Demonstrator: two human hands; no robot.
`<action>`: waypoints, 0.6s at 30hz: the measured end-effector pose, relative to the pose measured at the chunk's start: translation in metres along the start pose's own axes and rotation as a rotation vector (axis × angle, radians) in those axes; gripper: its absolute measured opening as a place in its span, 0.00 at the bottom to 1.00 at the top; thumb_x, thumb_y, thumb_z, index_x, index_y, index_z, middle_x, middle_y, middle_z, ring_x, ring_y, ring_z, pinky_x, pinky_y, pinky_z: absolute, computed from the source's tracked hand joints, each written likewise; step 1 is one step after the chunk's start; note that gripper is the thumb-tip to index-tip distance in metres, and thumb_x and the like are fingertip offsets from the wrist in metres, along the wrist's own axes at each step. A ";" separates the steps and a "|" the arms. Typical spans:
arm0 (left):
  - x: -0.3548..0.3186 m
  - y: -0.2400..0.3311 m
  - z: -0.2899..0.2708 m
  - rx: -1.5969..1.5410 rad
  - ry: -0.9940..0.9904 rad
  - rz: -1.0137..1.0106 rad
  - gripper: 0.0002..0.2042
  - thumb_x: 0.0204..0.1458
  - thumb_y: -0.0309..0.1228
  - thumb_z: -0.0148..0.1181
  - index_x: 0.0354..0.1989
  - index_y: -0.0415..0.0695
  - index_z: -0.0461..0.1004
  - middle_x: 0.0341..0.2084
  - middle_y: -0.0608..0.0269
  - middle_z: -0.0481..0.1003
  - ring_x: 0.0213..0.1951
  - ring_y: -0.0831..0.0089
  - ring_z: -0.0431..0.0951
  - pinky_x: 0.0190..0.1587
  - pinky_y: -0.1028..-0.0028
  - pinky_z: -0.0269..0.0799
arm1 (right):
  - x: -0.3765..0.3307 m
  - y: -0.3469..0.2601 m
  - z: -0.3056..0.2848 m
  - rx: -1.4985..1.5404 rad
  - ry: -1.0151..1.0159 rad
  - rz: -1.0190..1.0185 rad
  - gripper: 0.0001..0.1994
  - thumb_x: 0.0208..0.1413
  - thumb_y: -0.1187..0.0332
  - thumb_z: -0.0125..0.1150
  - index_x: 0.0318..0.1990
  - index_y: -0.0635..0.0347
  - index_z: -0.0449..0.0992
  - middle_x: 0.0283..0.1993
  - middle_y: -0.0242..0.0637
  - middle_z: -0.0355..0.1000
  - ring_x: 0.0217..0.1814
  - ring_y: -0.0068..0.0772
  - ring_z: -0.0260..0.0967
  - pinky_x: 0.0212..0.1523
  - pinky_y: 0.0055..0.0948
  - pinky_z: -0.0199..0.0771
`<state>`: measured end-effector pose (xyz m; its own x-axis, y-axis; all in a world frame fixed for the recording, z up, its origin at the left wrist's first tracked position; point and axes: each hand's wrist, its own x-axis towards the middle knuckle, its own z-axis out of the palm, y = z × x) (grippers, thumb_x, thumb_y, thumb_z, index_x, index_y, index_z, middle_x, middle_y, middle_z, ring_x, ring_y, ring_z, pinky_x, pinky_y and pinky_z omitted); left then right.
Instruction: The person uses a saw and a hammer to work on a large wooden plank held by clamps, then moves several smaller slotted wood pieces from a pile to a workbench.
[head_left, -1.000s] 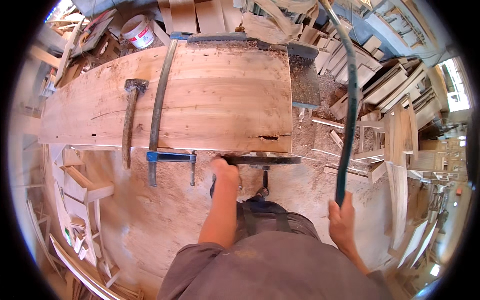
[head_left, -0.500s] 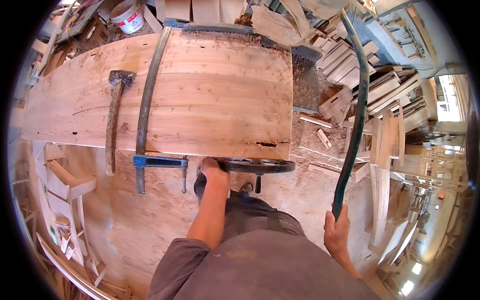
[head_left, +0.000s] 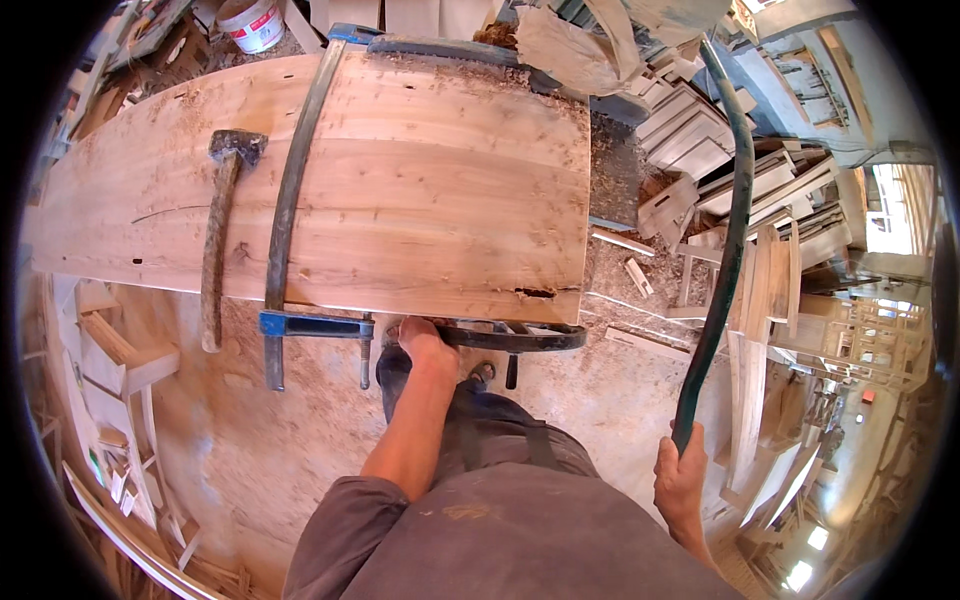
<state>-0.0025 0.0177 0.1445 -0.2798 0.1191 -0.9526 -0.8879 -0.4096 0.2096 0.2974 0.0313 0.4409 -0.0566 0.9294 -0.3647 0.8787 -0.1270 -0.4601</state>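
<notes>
A wide glued-up wooden panel (head_left: 400, 190) lies across a workbench in front of me. My left hand (head_left: 425, 345) grips the dark jaw of a bar clamp (head_left: 520, 338) at the panel's near edge. My right hand (head_left: 685, 480) holds the lower end of a long green clamp bar (head_left: 725, 250) that rises upright on the right, off the panel. Another bar clamp (head_left: 290, 190) with a blue jaw (head_left: 310, 325) spans the panel on the left. A hammer (head_left: 218, 240) with a wooden handle lies on the panel beside it.
A white bucket (head_left: 250, 22) stands beyond the panel's far left edge. Stacks of wooden parts and frames (head_left: 760, 200) fill the right side. More wooden frames (head_left: 110, 350) lean at the lower left. Sawdust covers the floor (head_left: 300, 460).
My view has shifted closer over the panel. My left hand stays on the clamp at the near edge, and my right hand has brought the green bar slightly lower and nearer.
</notes>
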 end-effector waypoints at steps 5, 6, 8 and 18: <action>-0.001 0.005 0.000 0.012 -0.078 0.000 0.07 0.57 0.31 0.51 0.26 0.52 0.67 0.16 0.71 0.66 0.18 0.73 0.64 0.24 0.72 0.63 | -0.021 -0.047 -0.059 0.105 -0.065 0.126 0.12 0.64 0.71 0.47 0.54 0.62 0.65 0.19 0.24 0.59 0.15 0.14 0.54 0.14 0.19 0.54; -0.010 0.001 0.004 0.033 0.000 0.019 0.07 0.57 0.32 0.52 0.26 0.52 0.67 0.16 0.72 0.66 0.19 0.74 0.64 0.25 0.72 0.63 | -0.020 -0.048 -0.060 0.128 -0.073 0.132 0.13 0.64 0.71 0.47 0.54 0.62 0.64 0.19 0.24 0.59 0.15 0.14 0.54 0.15 0.19 0.54; -0.015 0.000 0.005 0.053 0.039 0.036 0.07 0.56 0.33 0.53 0.25 0.52 0.68 0.16 0.72 0.66 0.19 0.75 0.65 0.25 0.73 0.63 | -0.011 -0.017 -0.034 0.094 -0.057 0.063 0.14 0.63 0.71 0.48 0.55 0.62 0.65 0.20 0.25 0.61 0.15 0.14 0.54 0.15 0.19 0.54; -0.002 0.002 -0.001 0.015 0.035 -0.041 0.09 0.60 0.32 0.49 0.26 0.50 0.69 0.16 0.70 0.66 0.17 0.75 0.65 0.21 0.74 0.65 | 0.001 -0.005 -0.001 0.178 -0.065 0.077 0.11 0.64 0.71 0.50 0.52 0.61 0.66 0.21 0.24 0.60 0.17 0.15 0.56 0.17 0.19 0.55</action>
<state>-0.0041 0.0161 0.1465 -0.2306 0.1039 -0.9675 -0.9038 -0.3913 0.1734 0.2935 0.0330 0.4439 -0.0282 0.8912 -0.4527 0.7842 -0.2611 -0.5628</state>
